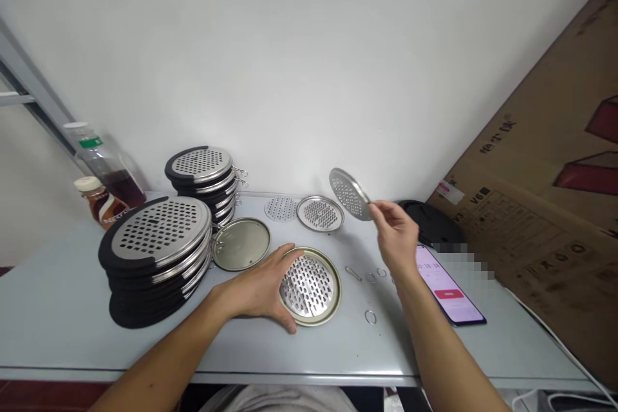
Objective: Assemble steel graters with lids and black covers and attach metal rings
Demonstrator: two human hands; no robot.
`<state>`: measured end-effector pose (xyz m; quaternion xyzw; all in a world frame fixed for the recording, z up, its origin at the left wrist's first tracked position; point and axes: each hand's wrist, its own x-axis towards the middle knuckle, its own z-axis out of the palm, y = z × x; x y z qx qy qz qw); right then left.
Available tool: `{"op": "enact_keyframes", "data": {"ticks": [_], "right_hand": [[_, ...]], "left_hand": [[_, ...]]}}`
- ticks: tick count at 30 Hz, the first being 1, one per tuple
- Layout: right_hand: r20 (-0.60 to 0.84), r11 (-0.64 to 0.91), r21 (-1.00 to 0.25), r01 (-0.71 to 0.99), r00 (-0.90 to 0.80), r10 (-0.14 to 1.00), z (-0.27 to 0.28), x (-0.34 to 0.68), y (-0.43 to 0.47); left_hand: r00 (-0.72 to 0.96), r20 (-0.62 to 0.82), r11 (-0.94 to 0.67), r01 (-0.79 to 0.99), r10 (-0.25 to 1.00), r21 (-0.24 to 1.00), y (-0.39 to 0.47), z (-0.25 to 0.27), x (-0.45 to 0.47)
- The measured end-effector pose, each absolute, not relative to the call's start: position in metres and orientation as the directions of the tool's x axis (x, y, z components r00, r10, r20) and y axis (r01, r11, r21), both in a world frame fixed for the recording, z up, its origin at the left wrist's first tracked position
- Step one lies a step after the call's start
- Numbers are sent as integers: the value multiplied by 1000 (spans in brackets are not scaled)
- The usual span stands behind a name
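One big carton (pixel 541 206) crowds the bench (pixel 347 360) at about two o'clock from the flat disc (pixel 313 290) before me, so a wide sweep of my right arm could bump it. At nine o'clock stands the front stack (pixel 159 232); if my left forearm swings out, I could topple it, perhaps into the rear stack (pixel 200 164) between ten and eleven. My left hand (pixel 255 286) is spread wide around the flat disc's left side, thumb low, fingers high; I can't tell whether it grips or merely rests. Should it only rest, a push might skid the disc. My right hand (pixel 396 235) pinches one edge of the raised disc (pixel 348 195) between thumb and fingers at one o'clock, tilted and clear of the bench. Held only by its rim, it could twist free, and its punched holes might nick me. At three o'clock my phone (pixel 454 309) lies just beside that forearm, easily shoved. Smallest, the wire ring (pixel 370 317) at four o'clock could be brushed away by my wrist.
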<state>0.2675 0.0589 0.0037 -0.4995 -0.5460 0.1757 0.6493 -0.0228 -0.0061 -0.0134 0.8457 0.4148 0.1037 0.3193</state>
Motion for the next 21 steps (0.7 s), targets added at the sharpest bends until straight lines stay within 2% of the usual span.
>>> {"op": "enact_keyframes", "data": {"ticks": [2, 3, 5, 8, 11, 16, 21], "right_hand": [[347, 370, -929, 7, 363, 865, 6, 278, 58], [237, 286, -950, -124, 312, 920, 5, 283, 58], [28, 66, -961, -267, 144, 989, 1, 290, 60], [-156, -180, -938, -295, -105, 982, -4, 291, 61], [-226, -304, -903, -304, -265, 937, -7, 282, 58], [-305, -413, -860, -299, -346, 887, -13, 267, 52], [-383, -472, -846, -250, -333, 862, -20, 261, 52]], "left_hand": [[627, -65, -455, 628, 776, 631, -5, -17, -22], [620, -54, -453, 627, 782, 634, -4, -19, -22], [596, -43, -436, 632, 802, 641, -3, -22, -22], [559, -25, -402, 628, 829, 666, -3, -23, -22], [550, 11, -401, 595, 835, 697, -2, -20, -21], [565, 46, -440, 586, 824, 681, -1, -14, -21], [550, 8, -423, 633, 835, 648, 0, -15, -25]]}}
